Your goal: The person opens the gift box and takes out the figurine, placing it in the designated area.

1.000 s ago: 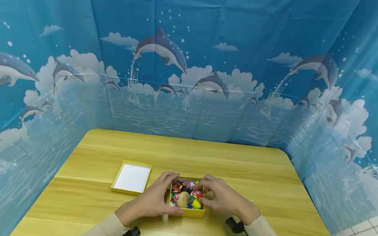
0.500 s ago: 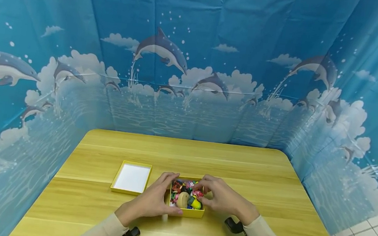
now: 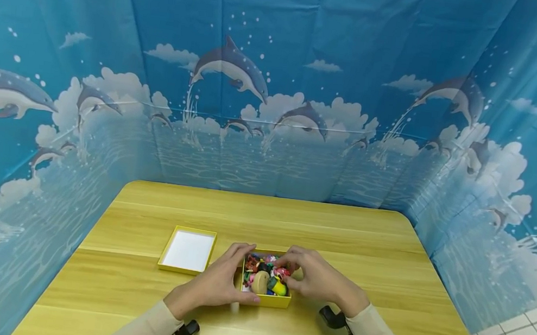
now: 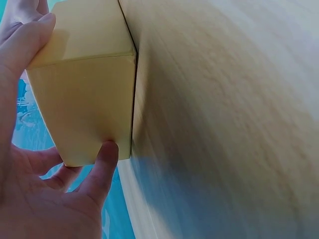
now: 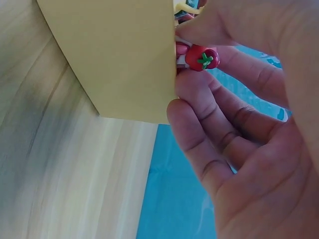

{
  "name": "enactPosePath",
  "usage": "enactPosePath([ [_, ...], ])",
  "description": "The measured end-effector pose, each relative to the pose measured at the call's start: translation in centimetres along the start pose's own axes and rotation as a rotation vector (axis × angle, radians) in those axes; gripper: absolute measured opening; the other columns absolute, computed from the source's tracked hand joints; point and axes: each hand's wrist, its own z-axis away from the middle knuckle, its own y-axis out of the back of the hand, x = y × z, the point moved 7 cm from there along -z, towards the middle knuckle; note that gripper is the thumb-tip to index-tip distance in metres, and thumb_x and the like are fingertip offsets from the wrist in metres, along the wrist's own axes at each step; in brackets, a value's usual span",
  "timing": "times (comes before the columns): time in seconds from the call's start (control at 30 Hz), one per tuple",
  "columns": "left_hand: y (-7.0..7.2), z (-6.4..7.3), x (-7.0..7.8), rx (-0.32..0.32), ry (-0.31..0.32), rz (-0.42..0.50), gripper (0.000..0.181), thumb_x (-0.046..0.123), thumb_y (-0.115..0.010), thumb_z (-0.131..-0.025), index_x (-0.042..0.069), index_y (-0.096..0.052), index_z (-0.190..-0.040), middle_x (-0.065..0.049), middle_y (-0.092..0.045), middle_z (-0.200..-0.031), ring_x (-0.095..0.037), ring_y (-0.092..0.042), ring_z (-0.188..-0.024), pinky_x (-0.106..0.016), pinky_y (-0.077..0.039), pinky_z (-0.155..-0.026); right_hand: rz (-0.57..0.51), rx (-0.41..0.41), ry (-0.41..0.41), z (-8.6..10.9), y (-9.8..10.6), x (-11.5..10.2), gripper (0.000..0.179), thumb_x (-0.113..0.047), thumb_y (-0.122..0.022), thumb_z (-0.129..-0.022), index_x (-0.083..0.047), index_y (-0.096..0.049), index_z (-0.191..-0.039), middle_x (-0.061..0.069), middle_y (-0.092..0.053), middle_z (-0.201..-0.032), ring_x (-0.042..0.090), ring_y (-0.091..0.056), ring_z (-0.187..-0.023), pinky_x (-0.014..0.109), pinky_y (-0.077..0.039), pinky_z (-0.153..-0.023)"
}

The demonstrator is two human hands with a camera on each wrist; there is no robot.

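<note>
A yellow box (image 3: pixel 274 302) full of small colourful toys sits on the table in front of me. My left hand (image 3: pixel 218 282) grips its left side, thumb along the front wall and fingertips at the far left corner. In the left wrist view, several fingers press against the box walls. Over the right rim, my right hand (image 3: pixel 317 282) reaches in with bent fingers among the toys. A red tomato-like toy (image 5: pixel 203 59) with a green star-shaped top shows between its thumb and fingers; I cannot tell whether it is pinched. A round beige piece (image 3: pixel 259 282) and a yellow toy (image 3: pixel 279 287) lie near the front.
A shallow yellow lid (image 3: pixel 187 250) with a white inside lies left of the box, inner side up. The wooden table (image 3: pixel 364 237) stands against a blue dolphin-print curtain (image 3: pixel 277 174) at the back and sides. White tiles (image 3: pixel 533 332) show at lower right.
</note>
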Motion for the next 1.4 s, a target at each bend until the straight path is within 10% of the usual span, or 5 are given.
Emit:
enactPosePath([
  [0.6,0.1,0.0,0.2,0.005,-0.008,0.007,0.128,0.073,-0.093,-0.091,0.017,-0.028,-0.186,-0.009,-0.037,-0.185,-0.038,-0.058,-0.16,-0.064,-0.055,-0.129,-0.012,0.045,0.041,-0.3,0.6,-0.3,0.025,-0.004,-0.079,-0.109,-0.015,-0.088,-0.13,-0.002,-0.082,-0.114,-0.004,-0.062,-0.086,0.023,-0.057,-0.075],
  [1.4,0.0,0.2,0.0,0.007,-0.008,0.0,0.128,0.076,-0.091,-0.091,0.02,-0.027,-0.187,-0.008,-0.036,-0.186,-0.04,-0.057,-0.162,-0.065,-0.054,-0.129,-0.023,0.086,0.092,-0.1,1.8,-1.2,0.028,-0.001,-0.071,-0.113,-0.011,-0.085,-0.135,0.003,-0.08,-0.123,0.008,-0.078,-0.097,0.03,-0.07,-0.082],
])
